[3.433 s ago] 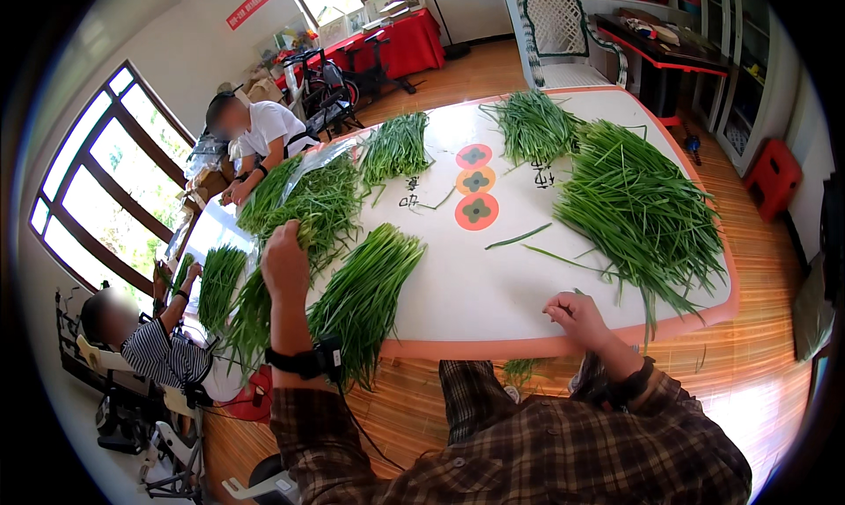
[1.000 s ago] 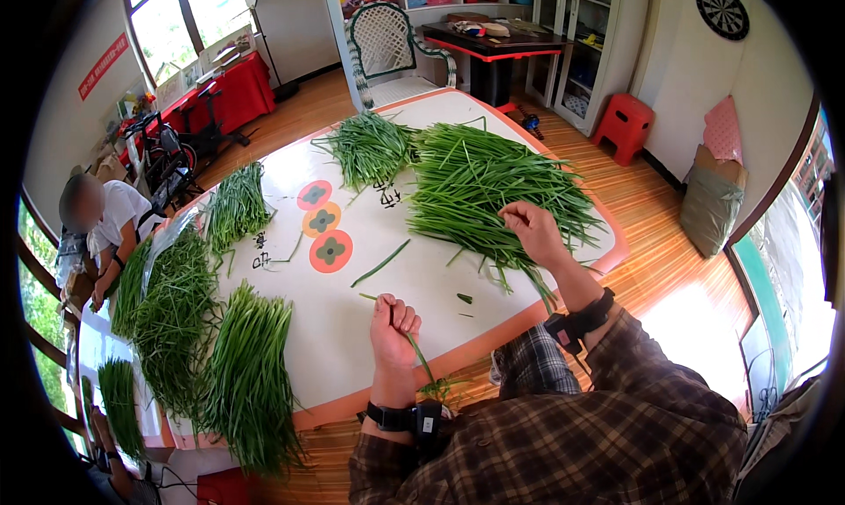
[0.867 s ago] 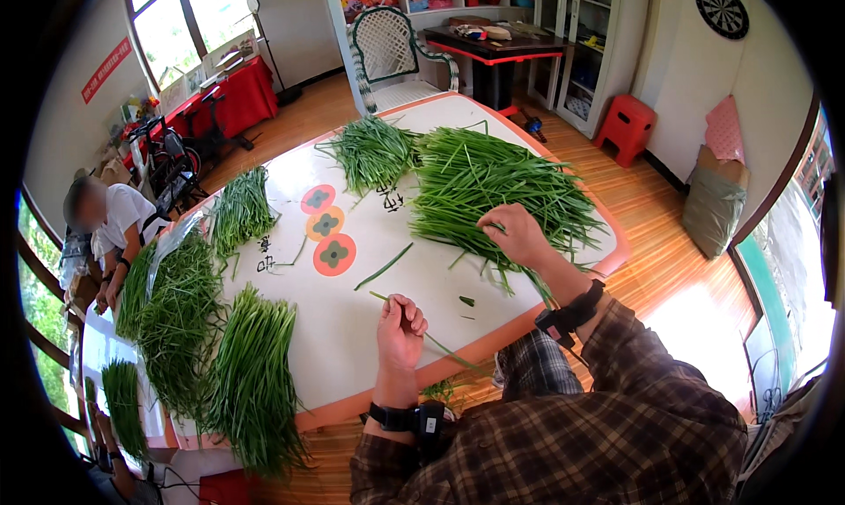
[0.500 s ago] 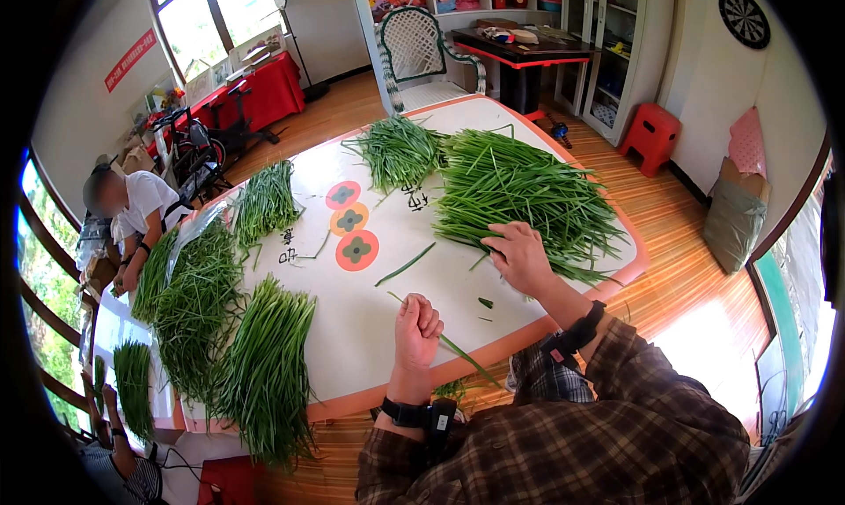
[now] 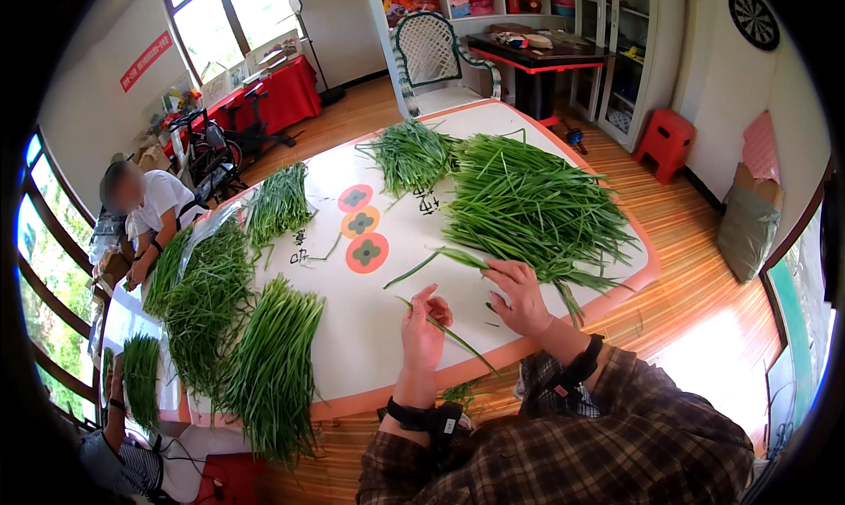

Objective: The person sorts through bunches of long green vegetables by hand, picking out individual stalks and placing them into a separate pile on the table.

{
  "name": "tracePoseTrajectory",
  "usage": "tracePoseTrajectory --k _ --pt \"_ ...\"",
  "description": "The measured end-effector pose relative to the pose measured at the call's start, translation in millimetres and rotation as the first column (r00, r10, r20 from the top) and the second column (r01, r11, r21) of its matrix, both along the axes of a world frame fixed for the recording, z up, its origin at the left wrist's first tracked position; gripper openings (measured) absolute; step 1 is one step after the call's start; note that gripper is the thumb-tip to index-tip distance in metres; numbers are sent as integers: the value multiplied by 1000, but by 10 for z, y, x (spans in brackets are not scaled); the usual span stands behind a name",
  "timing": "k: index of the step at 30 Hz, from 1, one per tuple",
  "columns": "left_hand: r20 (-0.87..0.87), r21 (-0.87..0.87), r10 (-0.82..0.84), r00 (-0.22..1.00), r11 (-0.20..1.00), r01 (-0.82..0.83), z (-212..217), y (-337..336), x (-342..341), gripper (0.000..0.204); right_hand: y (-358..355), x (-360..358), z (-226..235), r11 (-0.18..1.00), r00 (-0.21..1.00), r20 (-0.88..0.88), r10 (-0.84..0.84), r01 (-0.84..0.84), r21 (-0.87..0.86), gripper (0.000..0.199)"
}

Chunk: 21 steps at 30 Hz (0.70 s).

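Observation:
My left hand (image 5: 424, 329) pinches a thin green chive stalk (image 5: 458, 338) that slants down toward the table's near edge. My right hand (image 5: 519, 295) rests on the white table (image 5: 370, 329) with its fingers on the near end of another stalk (image 5: 431, 263), at the edge of a big loose heap of chives (image 5: 532, 206). A tidy aligned bundle of chives (image 5: 273, 364) lies to the left of my left hand.
More chive piles lie at the far end (image 5: 409, 157) and along the left side (image 5: 211, 285). A seated person in white (image 5: 145, 214) works at the left edge. A red stool (image 5: 664, 144), a bag (image 5: 748, 223) and shelves stand to the right.
My view has swung from the left bundles to the big heap. My left hand now holds one stalk, and my right hand has come back from the heap to its near edge.

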<state>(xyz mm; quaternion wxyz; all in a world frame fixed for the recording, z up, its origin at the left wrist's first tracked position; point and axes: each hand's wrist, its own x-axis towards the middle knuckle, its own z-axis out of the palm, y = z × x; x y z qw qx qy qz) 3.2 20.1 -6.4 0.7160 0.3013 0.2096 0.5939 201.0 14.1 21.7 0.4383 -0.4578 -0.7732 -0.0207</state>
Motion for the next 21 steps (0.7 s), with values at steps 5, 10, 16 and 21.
tracePoseTrajectory --k 5,10,16,21 --pt "-125 45 94 988 995 -89 39 -42 72 52 -79 -99 -14 989 988 44 146 -144 -39 42" --pt "-127 47 82 989 996 -76 15 -28 100 50 -108 -100 -63 962 957 122 263 -251 -103 35" --pt "-45 65 84 995 995 -81 -38 -32 64 29 -107 -133 -37 943 920 218 325 -298 -149 23" --pt "146 -24 102 984 995 -100 -27 -10 53 27 -81 -111 -126 966 946 260 196 -140 -217 19"
